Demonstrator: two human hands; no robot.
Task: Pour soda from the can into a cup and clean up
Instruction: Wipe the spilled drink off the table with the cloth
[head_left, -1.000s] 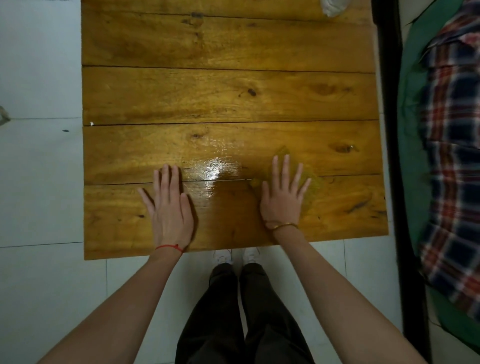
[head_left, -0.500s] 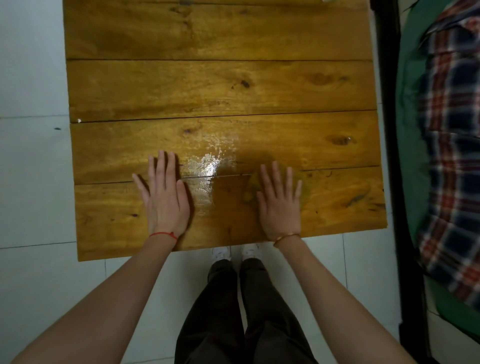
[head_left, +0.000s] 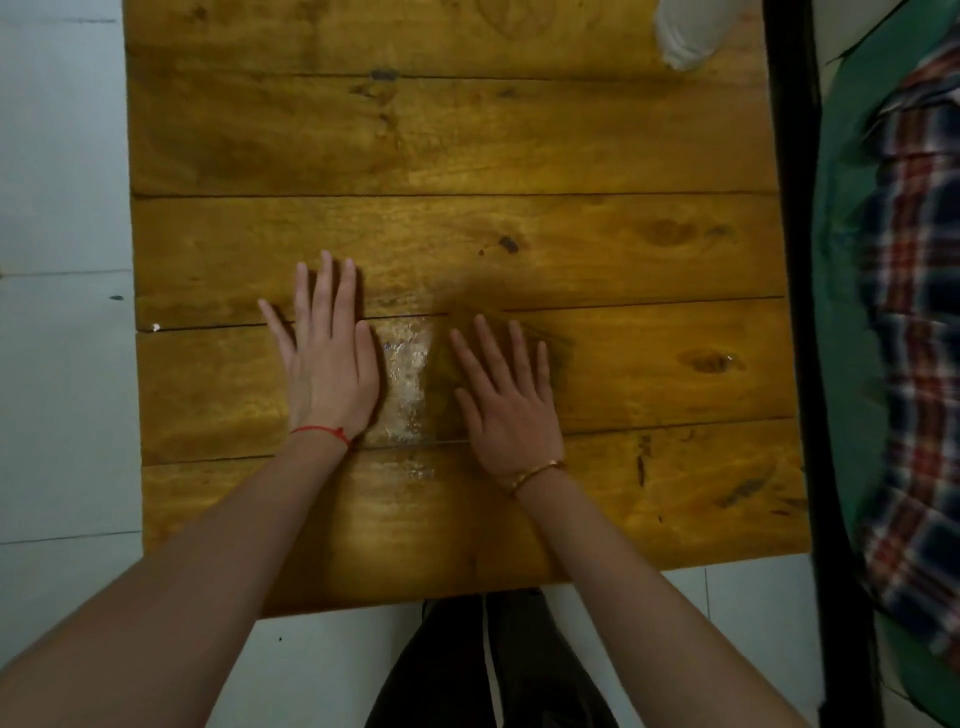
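Planks of the wooden counter fill the middle of the frame, running left to right, with pale floor tiles on the left and a green and plaid bedcover on the right edge. Neither can nor cup is in view; a white crumpled thing, perhaps tissue, sits at the upper right of the counter, well apart from both hands. At centre frame lies a dull yellowish cloth, blurred and close in colour to the wood, so its outline is hard to trace. The right hand lies flat on it, fingers straight and spread, pointing to the upper left. Just left of the cloth a glistening wet streak runs up and down the frame, between the two hands. The left hand rests flat on bare wood, fingers straight, touching the streak's left side. By my judgement the wiping hand need only slide the cloth leftward across the streak.
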